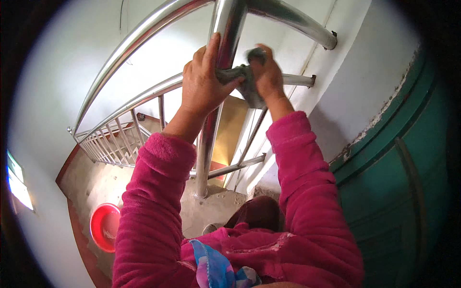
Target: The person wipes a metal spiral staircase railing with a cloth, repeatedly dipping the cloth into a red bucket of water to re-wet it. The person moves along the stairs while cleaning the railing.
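A dark grey-green cloth (249, 88) is wrapped around the thick upright post (227, 34) of a stainless-steel stair railing. My left hand (206, 79) presses one end of it against the post, thumb over the cloth and fingers pointing up along the metal. On the post's right, my right hand (267, 73) grips the other end, slightly blurred, with a dark bunch of cloth showing at its fingers. Above both hands, the curved top handrail (144, 39) meets the post.
A red plastic basin (105, 227) with liquid in it stands on the concrete floor at lower left. Lower railing bars (119, 138) run down to the left beside stairs. A green door (392, 216) is at right, and white walls surround the landing.
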A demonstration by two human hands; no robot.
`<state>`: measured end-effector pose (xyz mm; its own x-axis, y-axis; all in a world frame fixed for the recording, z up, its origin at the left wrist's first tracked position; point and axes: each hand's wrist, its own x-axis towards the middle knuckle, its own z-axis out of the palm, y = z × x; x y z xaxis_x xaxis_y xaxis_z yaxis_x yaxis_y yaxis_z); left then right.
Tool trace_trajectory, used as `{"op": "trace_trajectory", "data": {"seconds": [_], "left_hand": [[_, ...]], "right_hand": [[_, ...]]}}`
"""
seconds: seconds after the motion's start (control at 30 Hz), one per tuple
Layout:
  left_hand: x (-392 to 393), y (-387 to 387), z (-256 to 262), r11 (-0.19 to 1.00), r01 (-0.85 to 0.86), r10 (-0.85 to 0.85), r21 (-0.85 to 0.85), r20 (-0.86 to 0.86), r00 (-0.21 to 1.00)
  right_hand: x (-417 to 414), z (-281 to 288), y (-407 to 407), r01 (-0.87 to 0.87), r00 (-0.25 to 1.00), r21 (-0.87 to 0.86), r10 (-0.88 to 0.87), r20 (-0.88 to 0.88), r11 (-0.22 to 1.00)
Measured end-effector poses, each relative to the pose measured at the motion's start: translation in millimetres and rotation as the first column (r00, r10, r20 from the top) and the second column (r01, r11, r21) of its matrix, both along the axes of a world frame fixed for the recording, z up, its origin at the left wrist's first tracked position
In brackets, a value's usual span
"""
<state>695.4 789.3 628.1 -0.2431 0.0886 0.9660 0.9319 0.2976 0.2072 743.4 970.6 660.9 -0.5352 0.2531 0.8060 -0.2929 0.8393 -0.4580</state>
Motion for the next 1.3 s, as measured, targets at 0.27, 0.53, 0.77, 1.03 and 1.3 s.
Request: {"op": "trace_trajectory", "data": {"seconds": [0.27,0.53,0.77,1.03,1.3], "left_hand": [[-4,1,-2,0.996,0.071,-0.076,0.062,0.084,0.994],[-9,5,-3,0.997,0.068,-0.070,0.041,0.040,0.997],[-11,9,-7,0.997,0.014,-0.017,0.072,0.044,0.999],[-9,14,-7,0.992,-0.093,0.087,0.082,0.076,0.993],[-7,8,-7,0.999,-0.041,0.036,0.024,0.180,0.983]], "right_hand": [[1,-5,-4,-0.101,0.992,0.480,0.126,-0.021,0.871],[7,19,132,0.500,0.686,0.260,-0.561,0.464,0.826],[-5,18,183,0.546,0.570,0.552,-0.762,0.306,0.630],[14,-29,68,0.217,0.968,0.360,-0.153,-0.198,0.907],[-2,-69,2,0.281,0.907,0.507,-0.052,-0.418,0.815]]}}
